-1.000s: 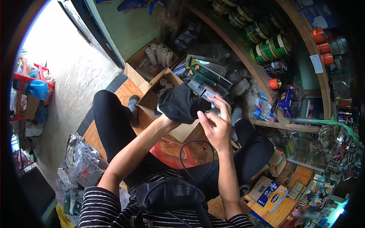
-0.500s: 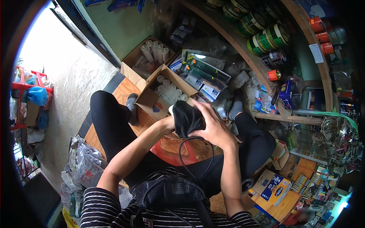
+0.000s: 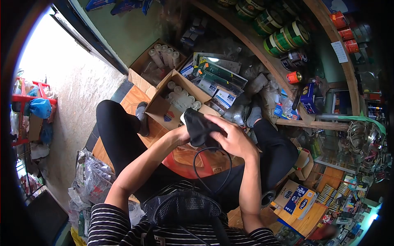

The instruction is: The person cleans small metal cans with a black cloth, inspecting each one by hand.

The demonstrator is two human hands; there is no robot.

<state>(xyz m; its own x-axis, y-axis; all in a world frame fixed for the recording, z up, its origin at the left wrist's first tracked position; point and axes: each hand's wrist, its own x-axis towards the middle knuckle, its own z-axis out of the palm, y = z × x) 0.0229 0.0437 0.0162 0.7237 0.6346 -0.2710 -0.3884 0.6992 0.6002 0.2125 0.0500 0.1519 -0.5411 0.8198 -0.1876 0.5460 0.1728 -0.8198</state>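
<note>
A black cloth (image 3: 198, 130) is bunched between my two hands, above the floor between my knees. The edge of a white rounded thing (image 3: 183, 119) shows at the cloth's left side; the cloth hides most of it. My left hand (image 3: 179, 136) is at the lower left, its fingers closed behind the cloth and mostly hidden. My right hand (image 3: 234, 139) grips the cloth from the right, fingers over its top and thumb against its front. Just beyond the hands stands an open cardboard box (image 3: 160, 107) with several pale, translucent tubes (image 3: 180, 98) in it.
Another cardboard box (image 3: 141, 78) with upright white tubes (image 3: 165, 55) stands behind. Flat packages (image 3: 217, 80) lie to its right. Shelves with green tins (image 3: 287, 39) rise at upper right. A black cable (image 3: 196, 164) loops below my hands. Plastic bags (image 3: 92, 172) lie at left.
The cloth has shifted and creased into a more pointed shape. My right hand has slid a little, its thumb now higher on the cloth. My left hand stays about where it was.
</note>
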